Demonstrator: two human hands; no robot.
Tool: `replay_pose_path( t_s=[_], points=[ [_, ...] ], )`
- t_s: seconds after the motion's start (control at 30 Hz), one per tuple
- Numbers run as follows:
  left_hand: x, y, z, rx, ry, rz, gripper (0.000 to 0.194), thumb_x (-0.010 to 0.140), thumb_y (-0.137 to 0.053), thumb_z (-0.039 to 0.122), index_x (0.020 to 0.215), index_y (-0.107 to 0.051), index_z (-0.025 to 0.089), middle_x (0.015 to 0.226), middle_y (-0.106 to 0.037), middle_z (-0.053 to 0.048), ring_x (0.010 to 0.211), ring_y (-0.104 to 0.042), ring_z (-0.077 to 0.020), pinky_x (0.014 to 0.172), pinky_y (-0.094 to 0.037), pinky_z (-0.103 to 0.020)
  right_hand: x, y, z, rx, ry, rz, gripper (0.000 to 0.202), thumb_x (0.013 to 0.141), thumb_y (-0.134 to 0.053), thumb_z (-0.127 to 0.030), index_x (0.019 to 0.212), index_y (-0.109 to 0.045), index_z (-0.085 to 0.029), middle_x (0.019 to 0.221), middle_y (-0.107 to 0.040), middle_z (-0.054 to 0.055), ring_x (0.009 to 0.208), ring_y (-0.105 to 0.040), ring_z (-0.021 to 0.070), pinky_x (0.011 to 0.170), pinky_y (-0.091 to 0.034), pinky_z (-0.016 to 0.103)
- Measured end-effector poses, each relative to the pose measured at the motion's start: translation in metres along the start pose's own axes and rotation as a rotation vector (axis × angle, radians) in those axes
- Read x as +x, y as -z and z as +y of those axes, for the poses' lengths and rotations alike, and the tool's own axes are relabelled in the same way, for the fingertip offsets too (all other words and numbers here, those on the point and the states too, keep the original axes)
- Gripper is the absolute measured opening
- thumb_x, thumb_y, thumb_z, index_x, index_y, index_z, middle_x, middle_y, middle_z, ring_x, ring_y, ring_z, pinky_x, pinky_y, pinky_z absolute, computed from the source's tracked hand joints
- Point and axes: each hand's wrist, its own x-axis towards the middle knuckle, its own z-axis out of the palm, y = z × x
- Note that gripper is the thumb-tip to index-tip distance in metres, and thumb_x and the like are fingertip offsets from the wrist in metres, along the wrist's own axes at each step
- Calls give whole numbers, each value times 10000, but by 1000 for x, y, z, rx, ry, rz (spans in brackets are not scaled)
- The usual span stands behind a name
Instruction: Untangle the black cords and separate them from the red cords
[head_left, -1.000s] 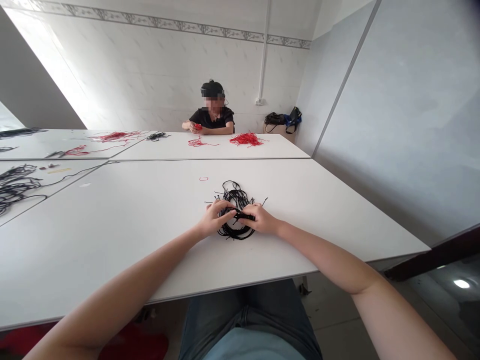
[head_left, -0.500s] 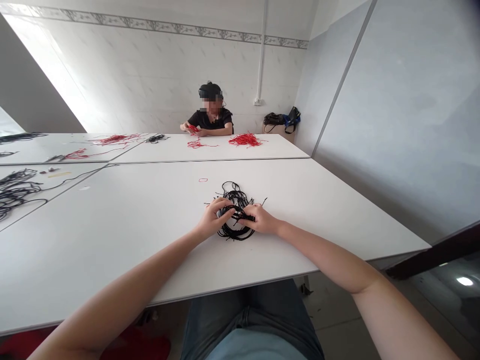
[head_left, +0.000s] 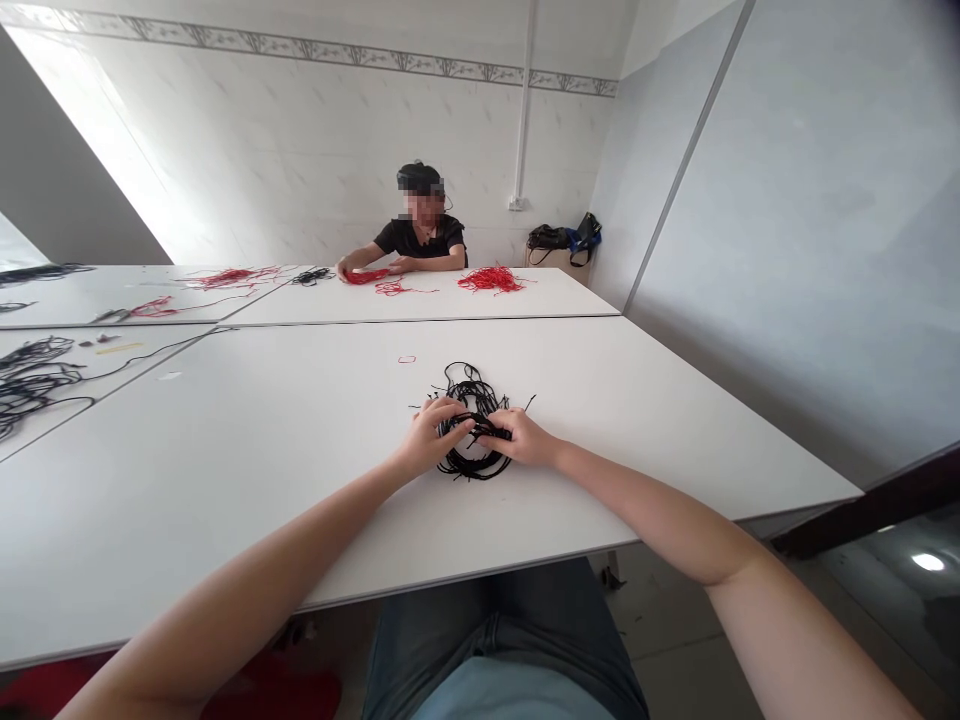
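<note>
A bundle of thin black cords (head_left: 474,467) lies in loops on the white table (head_left: 300,420) in front of me, with loose ends sticking out around it. My left hand (head_left: 433,432) grips the cords from the left, thumb and fingers closed on the strands. From the right, my right hand (head_left: 519,437) pinches the same bundle, its fingertips partly hidden among the loops. Some strands run between my two hands, and more loops spread out just beyond them.
Across the table sits a person in black (head_left: 424,240) with both hands at red cords (head_left: 366,276). A red cord pile (head_left: 491,279) lies to the right of them. More black cords (head_left: 34,385) are at far left. A small red rectangular outline (head_left: 406,359) lies beyond my hands.
My hands hold nearly the same position on the black cords. Across the table, the other person's hand has moved left and lowered with the red cords onto the tabletop.
</note>
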Motion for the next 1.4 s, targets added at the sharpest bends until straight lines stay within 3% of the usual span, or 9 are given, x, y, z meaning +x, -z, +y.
replay_pose_path(
  t_s=[0.1, 0.2, 0.3, 0.37, 0.47, 0.6, 0.77, 1.1, 1.4],
  points=[
    [-1, 0, 3, 36, -5, -37, 256, 864, -543, 451, 954, -662, 244, 1081, -631, -60, 1087, -489, -275, 999, -295, -494, 0, 0, -2, 63, -42, 6, 274, 843, -617, -363, 668, -541, -167, 627, -528, -16, 644, -487, 139, 743, -368, 306],
    [0, 9, 8, 78, -29, 21, 260, 906, -486, 415, 1039, -626, 240, 1112, -604, -70, 1105, -469, -265, 988, -293, -483, -1, 3, -3, 153, -97, 18, 241, 872, -576, -393, 789, -602, -168, 719, -607, 9, 703, -551, 154, 750, -412, 298],
    [1, 25, 12, 123, -104, 16, 207, 904, -497, 366, 926, -623, 203, 941, -620, -51, 964, -520, -220, 978, -293, -442, -2, 6, -3, 239, -146, 45, 292, 899, -530, -443, 868, -605, -163, 814, -646, 36, 792, -592, 168, 780, -441, 294],
    [-1, 35, 15, 149, -204, -136, 194, 898, -515, 344, 848, -642, 205, 824, -617, -25, 851, -540, -184, 957, -302, -398, -3, 9, -4, 280, -170, 59, 321, 899, -524, -466, 839, -593, -158, 814, -642, 41, 800, -594, 170, 792, -446, 296],
    [-5, 42, 20, 205, -334, -397, 193, 871, -577, 396, 890, -680, 235, 852, -636, -22, 842, -555, -178, 913, -305, -359, -5, 12, -6, 323, -187, 67, 339, 904, -512, -467, 797, -586, -154, 803, -633, 41, 795, -588, 168, 803, -445, 298],
    [-9, 41, 25, 304, -371, -530, 287, 772, -696, 420, 999, -660, 248, 912, -654, -12, 863, -579, -190, 892, -301, -356, -5, 13, -10, 357, -194, 74, 296, 894, -542, -435, 817, -584, -153, 817, -628, 38, 815, -583, 166, 825, -437, 302],
    [-8, 41, 25, 336, -371, -427, 107, 864, -574, 259, 908, -669, 239, 889, -678, 7, 837, -609, -161, 894, -321, -341, -6, 11, -12, 392, -204, 51, 266, 876, -581, -416, 850, -589, -151, 829, -633, 41, 825, -589, 173, 825, -440, 314],
    [-8, 26, 21, 192, -336, -98, 129, 877, -607, 317, 952, -611, 211, 811, -676, -4, 767, -611, -154, 776, -448, -310, -7, 11, -26, 483, -158, -114, 361, 798, -701, -429, 1045, -616, -180, 1035, -628, 52, 994, -573, 208, 870, -442, 324],
    [-12, 19, 15, 29, -282, -79, 316, 862, -612, 337, 1138, -508, 224, 867, -624, -21, 772, -594, -147, 715, -511, -286, -3, 8, -22, 548, -157, -183, 338, 817, -660, -469, 925, -635, -150, 828, -630, 35, 802, -572, 168, 770, -439, 310]
  ],
)
